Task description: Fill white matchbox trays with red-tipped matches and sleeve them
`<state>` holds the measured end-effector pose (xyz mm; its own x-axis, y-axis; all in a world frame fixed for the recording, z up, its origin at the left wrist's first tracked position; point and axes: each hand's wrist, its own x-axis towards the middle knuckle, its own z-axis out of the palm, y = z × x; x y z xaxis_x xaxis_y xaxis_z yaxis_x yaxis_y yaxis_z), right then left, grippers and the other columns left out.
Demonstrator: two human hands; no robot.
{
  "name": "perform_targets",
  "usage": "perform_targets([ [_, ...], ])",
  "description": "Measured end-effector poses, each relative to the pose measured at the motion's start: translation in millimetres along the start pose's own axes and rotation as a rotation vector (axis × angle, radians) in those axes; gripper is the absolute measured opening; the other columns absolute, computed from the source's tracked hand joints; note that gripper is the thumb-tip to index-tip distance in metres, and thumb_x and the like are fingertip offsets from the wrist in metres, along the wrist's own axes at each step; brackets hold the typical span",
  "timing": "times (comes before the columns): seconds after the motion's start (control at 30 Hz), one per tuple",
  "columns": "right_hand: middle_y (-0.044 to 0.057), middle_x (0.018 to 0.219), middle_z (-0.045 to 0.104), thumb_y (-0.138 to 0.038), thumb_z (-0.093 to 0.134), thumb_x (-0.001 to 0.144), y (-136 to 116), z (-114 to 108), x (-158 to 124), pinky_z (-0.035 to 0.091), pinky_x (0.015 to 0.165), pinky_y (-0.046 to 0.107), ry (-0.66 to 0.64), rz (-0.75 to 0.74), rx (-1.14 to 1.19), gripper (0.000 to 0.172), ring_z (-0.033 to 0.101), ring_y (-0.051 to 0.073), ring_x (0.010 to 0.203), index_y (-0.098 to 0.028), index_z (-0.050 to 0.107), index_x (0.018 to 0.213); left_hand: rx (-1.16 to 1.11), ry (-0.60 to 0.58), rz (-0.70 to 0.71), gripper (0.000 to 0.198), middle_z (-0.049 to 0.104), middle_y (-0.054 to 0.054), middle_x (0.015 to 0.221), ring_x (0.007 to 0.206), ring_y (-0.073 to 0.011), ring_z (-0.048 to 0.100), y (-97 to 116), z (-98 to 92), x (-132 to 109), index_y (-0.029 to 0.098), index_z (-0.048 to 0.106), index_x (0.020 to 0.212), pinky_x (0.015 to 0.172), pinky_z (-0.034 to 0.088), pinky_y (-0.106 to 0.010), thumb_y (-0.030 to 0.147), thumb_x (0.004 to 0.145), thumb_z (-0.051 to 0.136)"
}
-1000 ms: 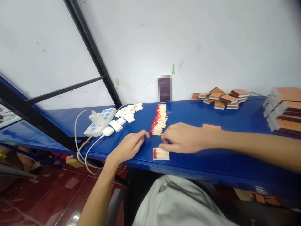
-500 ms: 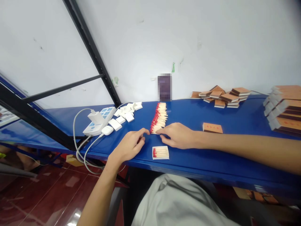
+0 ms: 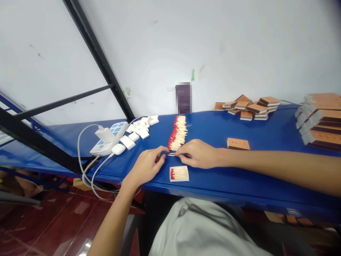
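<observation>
A long row of red-tipped matches (image 3: 178, 132) lies on the blue table (image 3: 253, 174). My right hand (image 3: 197, 153) and my left hand (image 3: 147, 164) meet at the near end of the row, both pinching a few loose matches (image 3: 171, 154) between their fingertips. In front of them lies an open white matchbox tray (image 3: 179, 174) partly filled with matches. A closed brown matchbox (image 3: 238, 143) lies to the right of my right wrist.
Several empty white trays (image 3: 140, 128) lie beside a white power strip (image 3: 105, 140) with cables and a white earbud case (image 3: 118, 148) at the left. Piles of brown matchboxes (image 3: 250, 106) and a taller stack (image 3: 319, 122) stand at the back right. A black metal frame (image 3: 96, 57) slants at the left.
My right hand left the tray and went to the near end of the match row. Both hands now pinch a few matches pulled away from the row.
</observation>
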<state>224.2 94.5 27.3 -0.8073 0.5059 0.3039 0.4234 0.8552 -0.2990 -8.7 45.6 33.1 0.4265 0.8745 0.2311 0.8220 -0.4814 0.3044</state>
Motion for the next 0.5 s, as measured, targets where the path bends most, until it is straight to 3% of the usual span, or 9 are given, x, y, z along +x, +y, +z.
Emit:
perform_targets([
  [0.3, 0.005, 0.099, 0.077, -0.021, 0.048, 0.089, -2.2, 0.9, -0.9, 0.043, 0.072, 0.028, 0.022, 0.126, -0.111, 0.037, 0.071, 0.021, 0.085, -0.025, 0.07, 0.119, -0.105, -0.013, 0.049, 0.027, 0.073, -0.001, 0.103, 0.082, -0.0166, 0.064, -2.3, 0.3, 0.8, 0.025, 0.071, 0.112, 0.075, 0.042, -0.026, 0.03, 0.101, 0.047],
  [0.4, 0.005, 0.099, 0.077, -0.022, 0.048, 0.089, -3.3, 0.1, -0.7, 0.042, 0.07, 0.028, 0.013, 0.148, -0.127, 0.037, 0.07, 0.022, 0.085, -0.024, 0.07, 0.118, -0.141, -0.006, 0.034, 0.024, 0.073, 0.0, 0.093, 0.073, -0.0145, 0.06, -1.7, 0.1, 1.1, 0.023, 0.073, 0.104, 0.069, 0.04, -0.025, 0.029, 0.099, 0.051],
  [0.5, 0.005, 0.098, 0.077, -0.023, 0.048, 0.089, -4.6, -1.1, -0.6, 0.04, 0.068, 0.028, 0.004, 0.162, -0.134, 0.037, 0.07, 0.022, 0.084, -0.025, 0.07, 0.118, -0.143, 0.002, -0.021, 0.021, 0.061, 0.003, 0.068, 0.059, -0.0125, 0.05, -0.4, -0.1, 1.6, 0.022, 0.072, 0.096, 0.06, 0.035, -0.025, 0.03, 0.097, 0.053],
])
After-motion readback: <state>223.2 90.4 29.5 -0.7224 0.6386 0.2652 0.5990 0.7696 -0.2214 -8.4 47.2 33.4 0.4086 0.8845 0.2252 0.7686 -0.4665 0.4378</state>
